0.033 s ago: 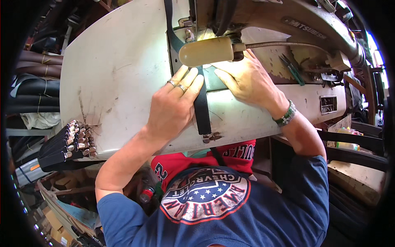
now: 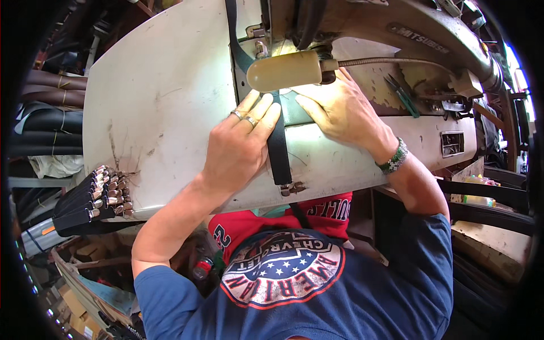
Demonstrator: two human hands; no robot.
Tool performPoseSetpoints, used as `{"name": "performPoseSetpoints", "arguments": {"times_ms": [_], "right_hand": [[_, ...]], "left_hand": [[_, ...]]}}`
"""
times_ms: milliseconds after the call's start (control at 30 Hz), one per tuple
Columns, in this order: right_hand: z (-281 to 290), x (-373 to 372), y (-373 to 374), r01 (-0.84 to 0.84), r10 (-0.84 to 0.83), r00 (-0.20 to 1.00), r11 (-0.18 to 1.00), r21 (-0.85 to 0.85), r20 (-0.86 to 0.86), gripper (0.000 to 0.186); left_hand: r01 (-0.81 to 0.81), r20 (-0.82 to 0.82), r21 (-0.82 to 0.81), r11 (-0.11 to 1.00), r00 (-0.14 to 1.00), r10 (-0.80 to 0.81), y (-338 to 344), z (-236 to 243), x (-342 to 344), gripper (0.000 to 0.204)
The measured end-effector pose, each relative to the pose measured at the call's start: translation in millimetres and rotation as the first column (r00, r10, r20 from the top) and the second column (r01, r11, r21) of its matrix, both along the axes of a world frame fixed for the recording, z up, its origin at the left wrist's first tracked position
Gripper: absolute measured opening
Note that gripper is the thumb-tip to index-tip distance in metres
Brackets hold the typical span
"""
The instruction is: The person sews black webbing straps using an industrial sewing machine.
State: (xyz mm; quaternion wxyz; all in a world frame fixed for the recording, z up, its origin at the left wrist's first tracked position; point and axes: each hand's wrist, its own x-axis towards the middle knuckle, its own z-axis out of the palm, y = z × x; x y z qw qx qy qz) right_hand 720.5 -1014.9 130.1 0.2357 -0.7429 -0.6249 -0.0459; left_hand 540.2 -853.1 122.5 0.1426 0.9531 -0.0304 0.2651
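A narrow black strap (image 2: 278,150) runs toward me from under the sewing machine (image 2: 391,34), with a metal clip (image 2: 288,188) on its near end by the table edge. My left hand (image 2: 238,144), with two rings, holds the strap down by its left side, fingertips close together on it. Flat on the machine bed, right of the strap, lies my right hand (image 2: 348,113); its thumb is apart and the other fingers partly pass behind a cream-coloured lamp (image 2: 285,71). That lamp hides the needle area. Beyond it the strap's farther part (image 2: 233,28) continues along the table.
Several black straps with metal clips (image 2: 110,192) hang in a bundle over the table's left front corner. Green-handled thread snips (image 2: 402,96) lie right of the machine bed. Rolls of dark material (image 2: 54,122) are stacked at the left. The white table (image 2: 153,85) has a rounded left end.
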Motion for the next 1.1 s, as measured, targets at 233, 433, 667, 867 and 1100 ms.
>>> {"name": "performPoseSetpoints", "arguments": {"times_ms": [233, 433, 667, 867, 1100], "right_hand": [[0.4, 1.5, 0.2, -0.029, 0.029, 0.999, 1.000, 0.005, -0.040, 0.027], [4.7, 2.1, -0.9, -0.037, 0.037, 0.999, 0.999, 0.012, -0.023, 0.025], [3.0, 3.3, -2.0, -0.052, 0.052, 0.997, 0.999, 0.008, -0.062, 0.025], [1.7, 2.8, -0.8, -0.060, 0.060, 0.997, 0.998, 0.026, -0.037, 0.027], [-1.1, 3.4, -0.4, -0.054, 0.057, 0.997, 0.997, 0.061, -0.045, 0.027]], "left_hand": [[-0.013, -0.001, -0.012, 1.000, 1.000, 0.013, -0.3, 4.5, 0.1, 0.024], [-0.013, -0.002, 0.007, 1.000, 1.000, 0.013, -1.6, 5.6, 1.8, 0.024], [-0.012, -0.007, -0.012, 1.000, 1.000, 0.011, -2.3, 8.7, 2.9, 0.024], [0.003, -0.003, -0.006, 1.000, 1.000, -0.003, 0.4, 7.1, 4.7, 0.023], [-0.007, -0.009, -0.009, 1.000, 1.000, 0.007, -0.2, 8.0, 5.9, 0.025]]}}
